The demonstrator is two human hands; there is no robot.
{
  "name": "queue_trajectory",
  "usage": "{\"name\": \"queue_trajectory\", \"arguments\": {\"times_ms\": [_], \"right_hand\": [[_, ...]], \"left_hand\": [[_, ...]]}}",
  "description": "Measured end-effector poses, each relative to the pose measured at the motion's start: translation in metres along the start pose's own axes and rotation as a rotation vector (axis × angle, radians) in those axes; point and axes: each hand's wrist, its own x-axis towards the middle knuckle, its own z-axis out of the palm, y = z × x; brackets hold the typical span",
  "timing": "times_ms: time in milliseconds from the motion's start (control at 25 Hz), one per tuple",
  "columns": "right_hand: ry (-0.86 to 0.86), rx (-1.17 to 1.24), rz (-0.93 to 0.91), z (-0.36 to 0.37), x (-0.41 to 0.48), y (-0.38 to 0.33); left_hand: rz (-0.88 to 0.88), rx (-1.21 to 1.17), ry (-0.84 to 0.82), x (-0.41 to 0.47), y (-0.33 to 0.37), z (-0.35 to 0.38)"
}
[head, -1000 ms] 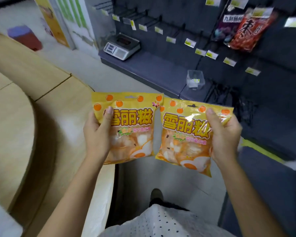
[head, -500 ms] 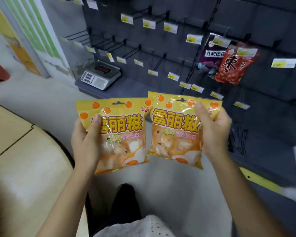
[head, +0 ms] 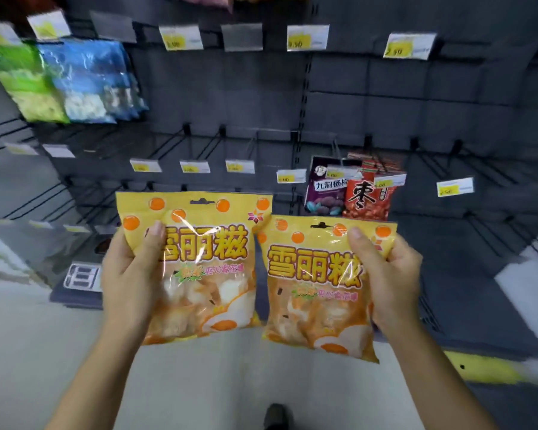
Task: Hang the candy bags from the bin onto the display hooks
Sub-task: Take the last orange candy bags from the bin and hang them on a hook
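Observation:
I hold two yellow-orange candy bags upright, side by side, in front of a dark display wall. My left hand point(head: 131, 274) grips the left candy bag point(head: 205, 262) by its left edge, thumb on the front. My right hand point(head: 392, 274) grips the right candy bag point(head: 314, 287) by its right edge; this bag sits slightly lower. Each bag has a hang slot at its top. Rows of bare black display hooks point(head: 199, 147) with yellow price tags jut from the wall behind the bags. The bin is out of view.
Green and blue bags point(head: 75, 82) hang at the upper left. A purple bag point(head: 326, 190) and a red bag point(head: 367, 197) hang just above my right hand. A scale point(head: 81, 276) sits on the dark base shelf point(head: 479, 321). Pale floor lies below.
My view has tilted up and come closer to the hook wall; the wooden counter has left the frame. Both bags have risen toward the hooks, held as before.

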Motion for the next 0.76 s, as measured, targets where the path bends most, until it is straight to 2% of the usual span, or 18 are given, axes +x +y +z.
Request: {"name": "queue_trajectory", "arguments": {"times_ms": [320,600,760], "right_hand": [[-0.071,0.156,-0.176,0.071,0.172,-0.038],[-0.111,0.245,-0.361,0.146,0.288,-0.108],[-0.105,0.268,-0.414,0.199,0.335,-0.137]], "left_hand": [[0.148,-0.103,0.049,0.16,0.025,0.071],[0.273,-0.187,-0.003,0.257,0.064,0.092],[0.279,-0.218,-0.078,0.315,0.075,0.097]]}}
